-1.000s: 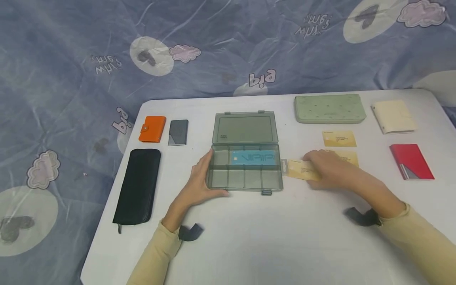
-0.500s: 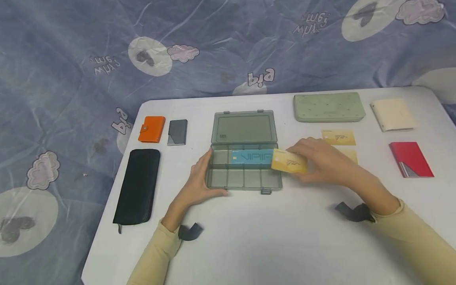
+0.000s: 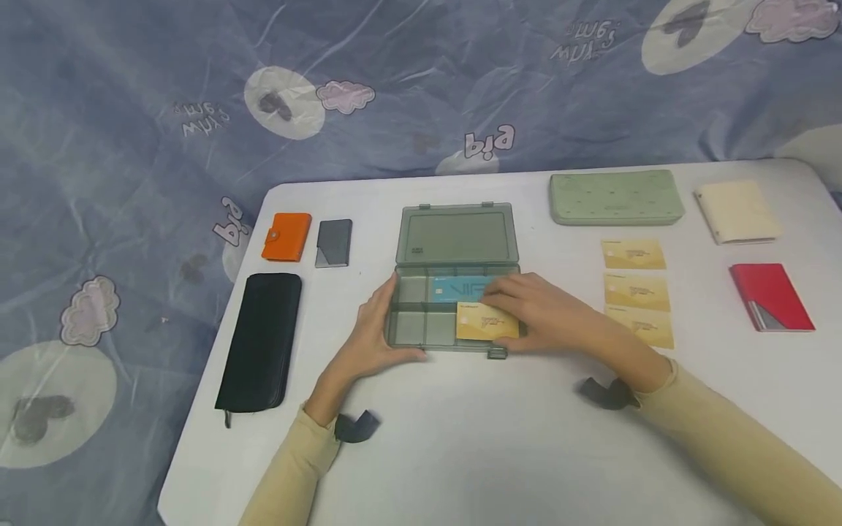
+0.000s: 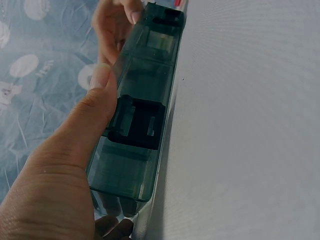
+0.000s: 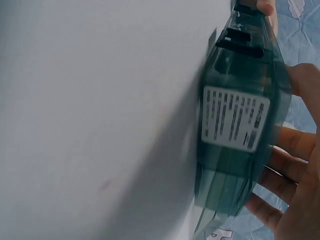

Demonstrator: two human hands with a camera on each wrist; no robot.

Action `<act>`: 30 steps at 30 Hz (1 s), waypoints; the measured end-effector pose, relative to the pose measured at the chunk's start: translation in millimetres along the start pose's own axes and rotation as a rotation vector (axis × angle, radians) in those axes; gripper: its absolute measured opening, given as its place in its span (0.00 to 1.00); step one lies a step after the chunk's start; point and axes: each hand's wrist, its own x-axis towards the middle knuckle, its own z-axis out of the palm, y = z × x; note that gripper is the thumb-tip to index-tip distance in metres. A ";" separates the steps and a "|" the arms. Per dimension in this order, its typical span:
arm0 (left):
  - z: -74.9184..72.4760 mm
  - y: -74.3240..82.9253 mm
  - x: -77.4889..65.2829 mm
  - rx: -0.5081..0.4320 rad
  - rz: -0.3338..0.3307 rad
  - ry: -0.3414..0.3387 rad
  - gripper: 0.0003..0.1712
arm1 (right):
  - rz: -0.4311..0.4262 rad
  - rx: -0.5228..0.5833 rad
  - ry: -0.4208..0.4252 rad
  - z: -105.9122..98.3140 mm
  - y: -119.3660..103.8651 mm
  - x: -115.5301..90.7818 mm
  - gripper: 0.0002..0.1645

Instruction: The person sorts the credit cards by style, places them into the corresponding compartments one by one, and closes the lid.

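A clear grey-green compartment box lies with its lid folded back. My left hand holds the box by its left side, thumb along the front wall in the left wrist view. In the back row rests a blue card, its right end hidden by my right hand. That hand holds a gold card by its right end, over the front compartments. In the right wrist view, the fingers curve beside the box's end, which bears a white printed label.
Three gold cards lie in a column to the right. Behind them is a green case, with a cream binder and a red card holder farther right. Leftward lie an orange wallet, a grey card holder and a black wallet.
My right hand has lifted the gold card from beside the box and carried it left over the front compartments. My left hand has stayed at the box's left side.
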 end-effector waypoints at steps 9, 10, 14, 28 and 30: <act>-1.2 4.3 5.8 0.007 0.017 -0.012 0.76 | 0.040 0.029 0.005 -6.4 2.2 -8.5 0.35; -1.0 4.3 5.7 0.007 0.014 -0.012 0.76 | 0.045 0.036 0.005 -6.4 2.7 -6.6 0.35; 0.7 3.3 3.5 -0.003 -0.003 -0.017 0.76 | 0.043 0.070 -0.035 -3.8 5.1 4.2 0.38; 0.4 6.0 1.1 0.009 -0.011 -0.014 0.75 | 0.107 -0.032 -0.119 -7.2 13.7 -7.3 0.39; -0.4 5.3 -0.5 0.006 -0.019 -0.010 0.75 | 0.105 -0.022 -0.095 -7.7 16.0 -11.8 0.35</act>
